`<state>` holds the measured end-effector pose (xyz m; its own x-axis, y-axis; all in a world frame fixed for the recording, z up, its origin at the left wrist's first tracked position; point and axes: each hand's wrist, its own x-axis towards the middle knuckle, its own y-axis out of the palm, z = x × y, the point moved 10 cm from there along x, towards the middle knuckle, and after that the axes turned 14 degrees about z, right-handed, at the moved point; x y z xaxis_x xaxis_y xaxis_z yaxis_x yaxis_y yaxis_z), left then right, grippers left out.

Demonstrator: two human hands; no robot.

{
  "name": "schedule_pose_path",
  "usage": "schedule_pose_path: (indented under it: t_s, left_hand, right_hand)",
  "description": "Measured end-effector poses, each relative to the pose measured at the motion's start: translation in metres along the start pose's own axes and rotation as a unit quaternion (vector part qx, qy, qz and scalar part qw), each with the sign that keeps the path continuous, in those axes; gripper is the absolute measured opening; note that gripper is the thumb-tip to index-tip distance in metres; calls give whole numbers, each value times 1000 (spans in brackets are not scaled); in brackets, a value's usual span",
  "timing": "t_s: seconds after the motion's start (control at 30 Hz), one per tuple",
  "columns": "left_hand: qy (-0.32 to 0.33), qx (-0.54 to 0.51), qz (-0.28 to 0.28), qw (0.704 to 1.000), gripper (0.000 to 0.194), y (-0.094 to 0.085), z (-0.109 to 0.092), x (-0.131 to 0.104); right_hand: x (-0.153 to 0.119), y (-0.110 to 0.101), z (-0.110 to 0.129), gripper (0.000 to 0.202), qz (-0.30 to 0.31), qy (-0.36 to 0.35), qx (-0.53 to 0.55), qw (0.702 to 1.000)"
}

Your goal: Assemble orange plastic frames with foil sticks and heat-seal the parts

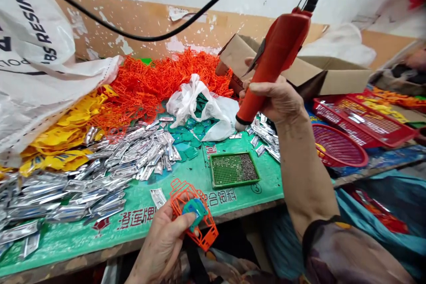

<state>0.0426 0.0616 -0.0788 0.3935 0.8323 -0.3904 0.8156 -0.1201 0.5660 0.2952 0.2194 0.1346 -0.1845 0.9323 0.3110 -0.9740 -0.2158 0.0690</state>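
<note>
My left hand [163, 235] grips an orange plastic openwork frame [210, 234] near the table's front edge. A teal plastic piece [199, 208] sits against the frame, with my thumb pressing on it. Higher up, my right hand [281, 97] is wrapped round a red electric screwdriver [282, 44], tilted with its tip down to the left. That tip is above the table, apart from the frame. Between the hands lies a green grid tray [218, 184] with many small screws [248, 167], mostly at its right side.
Silver parts [143, 151] cover the left of the table [266, 188]. Behind are orange frames [146, 80], yellow parts [66, 128] and a white plastic bag [222, 113] with teal pieces. Cardboard boxes [346, 75] and red baskets [342, 140] stand right; a black cable [146, 37] hangs overhead.
</note>
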Motion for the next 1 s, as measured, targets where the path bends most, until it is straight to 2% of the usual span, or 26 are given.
schedule_pose_path:
  t_s: [0.1, 0.2, 0.4, 0.67, 1.0]
  left_hand:
    - [-8, -4, 2, 1000, 37, 2, 2, 4]
    - [-28, -9, 8, 1000, 33, 8, 5, 7]
    - [-33, -4, 15, 999, 27, 18, 5, 9]
    - [-66, -25, 50, 996, 36, 17, 20, 19]
    - [-53, -29, 48, 997, 38, 20, 16, 17]
  right_hand:
    - [-15, 21, 2, 31, 8, -10, 14, 1000]
    - [-39, 31, -6, 25, -28, -29, -20, 999]
    - [-72, 24, -42, 18, -108, -4, -48, 993]
    - [-77, 9, -55, 21, -176, -10, -61, 982]
    - [-77, 6, -62, 14, -182, -19, -74, 980]
